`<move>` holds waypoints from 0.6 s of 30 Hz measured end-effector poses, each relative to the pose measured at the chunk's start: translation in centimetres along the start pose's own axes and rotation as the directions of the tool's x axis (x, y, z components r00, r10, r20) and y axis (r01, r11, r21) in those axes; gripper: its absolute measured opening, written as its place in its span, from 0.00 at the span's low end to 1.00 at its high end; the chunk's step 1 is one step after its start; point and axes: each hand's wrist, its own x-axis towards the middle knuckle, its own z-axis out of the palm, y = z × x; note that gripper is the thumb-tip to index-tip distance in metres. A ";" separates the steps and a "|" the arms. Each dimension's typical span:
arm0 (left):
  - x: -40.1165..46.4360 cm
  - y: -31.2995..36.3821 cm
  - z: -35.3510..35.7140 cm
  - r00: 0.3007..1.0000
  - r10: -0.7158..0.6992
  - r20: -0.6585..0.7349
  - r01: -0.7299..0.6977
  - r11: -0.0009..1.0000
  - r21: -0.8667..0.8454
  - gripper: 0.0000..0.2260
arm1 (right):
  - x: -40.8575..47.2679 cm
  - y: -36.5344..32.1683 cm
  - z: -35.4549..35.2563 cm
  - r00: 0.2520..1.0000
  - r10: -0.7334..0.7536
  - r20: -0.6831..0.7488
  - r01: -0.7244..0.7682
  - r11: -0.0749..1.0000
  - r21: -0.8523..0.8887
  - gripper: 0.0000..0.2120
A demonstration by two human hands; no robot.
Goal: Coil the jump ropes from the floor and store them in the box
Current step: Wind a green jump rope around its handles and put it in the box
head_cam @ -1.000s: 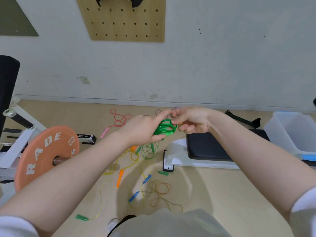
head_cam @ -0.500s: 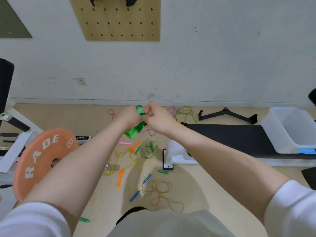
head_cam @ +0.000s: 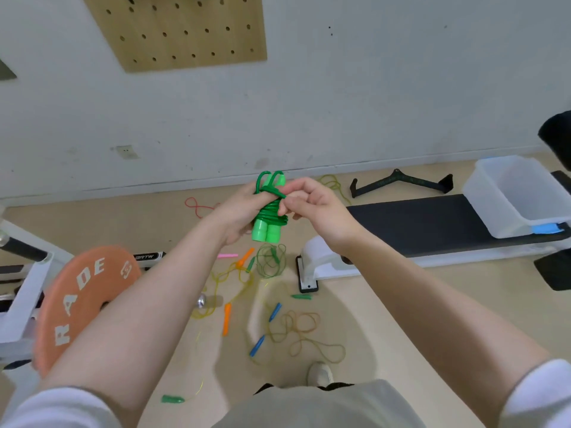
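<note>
I'm gripping the coiled green jump rope (head_cam: 268, 216) upright in my left grip (head_cam: 239, 211), while my right grip (head_cam: 312, 208) is pinching its wrapping strand; the clear box (head_cam: 494, 196) is sitting on the worktop (head_cam: 417, 223), far right.

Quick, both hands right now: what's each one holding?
Left hand: grips the coiled green jump rope.
Right hand: pinches the rope's cord wrap.

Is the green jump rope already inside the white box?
No, the green jump rope is wound up and held between the left hand and right hand, away from the white box on the bench.
</note>
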 end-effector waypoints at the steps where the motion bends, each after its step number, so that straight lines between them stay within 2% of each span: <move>1: 0.0 -0.5 0.2 0.999 -0.009 0.039 0.010 1.000 -0.027 0.04 | -0.2 0.2 -0.2 1.000 0.015 0.006 -0.015 1.000 0.020 0.10; 5: -0.2 -2.0 1.2 0.983 -0.023 0.182 0.054 0.985 -0.166 0.09 | -1.4 0.9 -1.3 0.998 0.051 0.026 -0.052 0.998 0.022 0.09; 8: 0.5 -2.2 2.4 0.943 0.000 0.334 0.146 0.901 -0.410 0.22 | -2.0 0.6 -2.9 0.994 0.007 -0.108 -0.004 0.999 0.035 0.11; 10: 1.1 -1.9 4.5 0.926 0.029 0.377 0.182 0.839 -0.513 0.22 | -2.4 0.1 -4.6 0.982 -0.020 -0.189 0.022 1.000 0.012 0.12; 12: 1.9 -1.1 7.3 0.938 -0.001 0.347 0.190 0.838 -0.511 0.18 | -2.9 -0.3 -6.6 0.979 -0.030 -0.202 0.016 0.998 -0.067 0.13; 16: 4.5 -0.4 13.3 0.949 -0.068 0.308 0.178 0.922 -0.345 0.15 | -4.3 -0.5 -11.7 0.976 -0.076 -0.203 0.024 0.969 -0.246 0.11; 18: 6.3 -0.7 16.5 0.953 -0.089 0.289 0.190 0.920 -0.343 0.10 | -5.1 0.2 -15.3 0.976 -0.130 -0.175 0.040 0.897 -0.441 0.07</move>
